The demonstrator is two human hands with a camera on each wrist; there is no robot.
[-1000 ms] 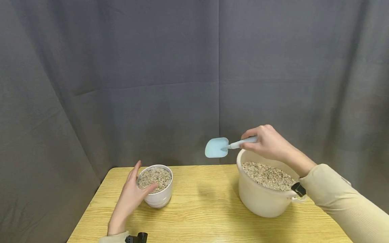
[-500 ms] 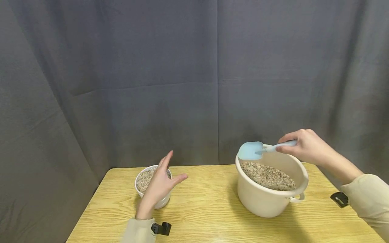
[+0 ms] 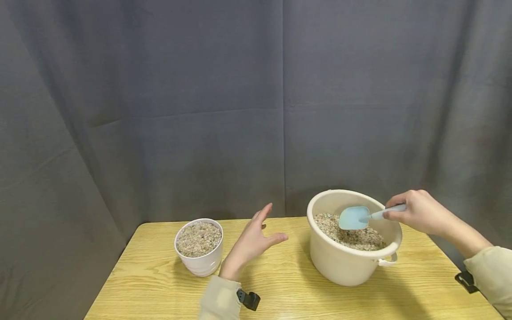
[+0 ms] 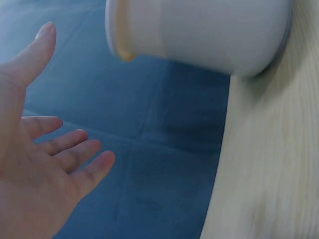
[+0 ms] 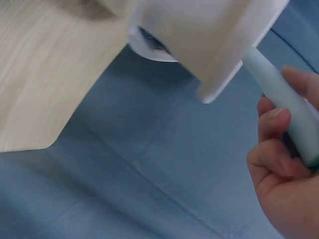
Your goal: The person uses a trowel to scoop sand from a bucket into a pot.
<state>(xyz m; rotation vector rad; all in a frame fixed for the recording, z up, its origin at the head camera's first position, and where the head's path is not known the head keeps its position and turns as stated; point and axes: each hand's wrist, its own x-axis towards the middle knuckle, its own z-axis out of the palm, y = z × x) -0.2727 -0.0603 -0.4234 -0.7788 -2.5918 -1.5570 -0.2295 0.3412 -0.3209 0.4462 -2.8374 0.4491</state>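
Note:
My right hand (image 3: 420, 212) grips the handle of a light blue scoop (image 3: 354, 218). Its blade is inside the mouth of a large cream bucket (image 3: 347, 266), over the grainy, gravel-like material (image 3: 334, 226) in there. In the right wrist view the fingers curl round the pale handle (image 5: 281, 92) beside the bucket's rim. My left hand (image 3: 252, 242) is in the air between the two containers, fingers spread and holding nothing. To its left stands a white pot (image 3: 204, 264), filled near the rim with the same kind of grains (image 3: 199, 239).
Both containers stand on a yellow wood-grain table (image 3: 276, 284). A grey curtain (image 3: 208, 111) hangs right behind its back edge. The bucket has a white side handle (image 3: 388, 261) at its front right.
My right hand has carried the scoop rightward and down, from left of the bucket into its mouth. The left hand has moved right, away from the white pot towards the bucket.

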